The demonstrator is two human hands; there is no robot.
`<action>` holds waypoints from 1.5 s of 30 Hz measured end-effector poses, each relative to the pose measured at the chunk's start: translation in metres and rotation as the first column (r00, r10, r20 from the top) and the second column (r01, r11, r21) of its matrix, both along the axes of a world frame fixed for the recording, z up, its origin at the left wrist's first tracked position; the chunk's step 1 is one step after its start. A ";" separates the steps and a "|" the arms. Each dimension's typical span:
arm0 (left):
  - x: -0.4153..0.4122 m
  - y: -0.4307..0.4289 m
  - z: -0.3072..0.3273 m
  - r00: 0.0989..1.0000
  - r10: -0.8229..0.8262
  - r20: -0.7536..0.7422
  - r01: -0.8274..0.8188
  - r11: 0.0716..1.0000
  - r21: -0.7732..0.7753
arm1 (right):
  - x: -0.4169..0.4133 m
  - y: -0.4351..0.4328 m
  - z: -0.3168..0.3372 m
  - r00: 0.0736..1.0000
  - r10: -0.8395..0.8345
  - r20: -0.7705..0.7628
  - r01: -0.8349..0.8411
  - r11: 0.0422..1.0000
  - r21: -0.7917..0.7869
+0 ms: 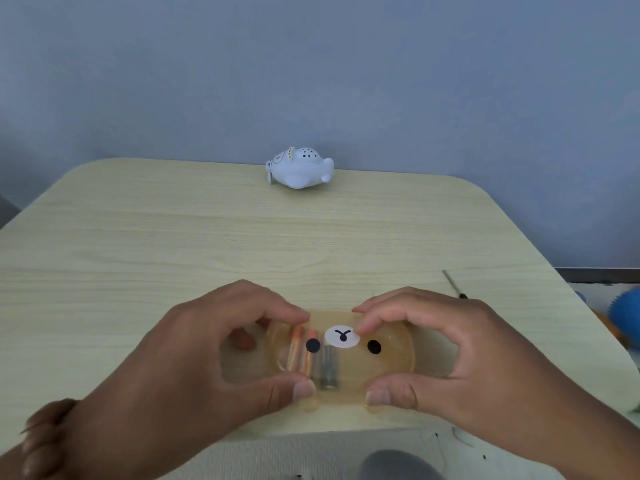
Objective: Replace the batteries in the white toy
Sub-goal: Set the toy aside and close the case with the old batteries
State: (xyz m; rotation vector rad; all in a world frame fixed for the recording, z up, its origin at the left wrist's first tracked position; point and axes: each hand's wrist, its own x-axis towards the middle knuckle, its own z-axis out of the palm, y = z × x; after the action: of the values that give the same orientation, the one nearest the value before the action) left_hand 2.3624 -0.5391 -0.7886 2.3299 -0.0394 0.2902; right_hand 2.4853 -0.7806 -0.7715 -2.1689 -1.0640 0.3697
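Note:
A white airplane-shaped toy (300, 170) sits at the far edge of the table, well away from both hands. Near the front edge lies a clear yellowish box with a bear face on its lid (391, 351). Through the lid I see orange batteries (300, 351) on the left and grey batteries (327, 370) beside them. My left hand (194, 358) grips the box's left side, fingers on the far edge and thumb on the near edge. My right hand (450, 351) grips the right side the same way.
A thin screwdriver (454, 284) lies on the pale wooden table (138, 244) to the right, beyond my right hand. A blue spiky ball (623, 317) sits off the table's right edge. A beaded bracelet (41, 441) is on my left wrist.

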 end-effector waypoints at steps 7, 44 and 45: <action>-0.002 -0.003 0.005 0.999 0.029 -0.022 -0.029 1.000 -0.005 | -0.018 -0.001 0.010 0.987 -0.158 0.016 0.158 0.987 -0.006; -0.013 -0.039 0.004 0.773 -0.154 -0.616 -0.427 0.592 -0.684 | -0.059 0.017 -0.020 0.318 -0.199 -0.927 0.461 0.887 -0.032; -0.013 -0.040 0.004 0.775 -0.131 -0.618 -0.433 0.602 -0.671 | -0.059 0.016 -0.020 0.314 -0.204 -0.927 0.454 0.890 -0.042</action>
State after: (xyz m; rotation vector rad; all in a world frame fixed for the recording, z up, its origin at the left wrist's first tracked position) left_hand 2.3495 -0.5794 -0.7849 1.4017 0.5412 -0.3513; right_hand 2.4266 -0.7644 -0.7920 -1.4609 0.0322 1.0445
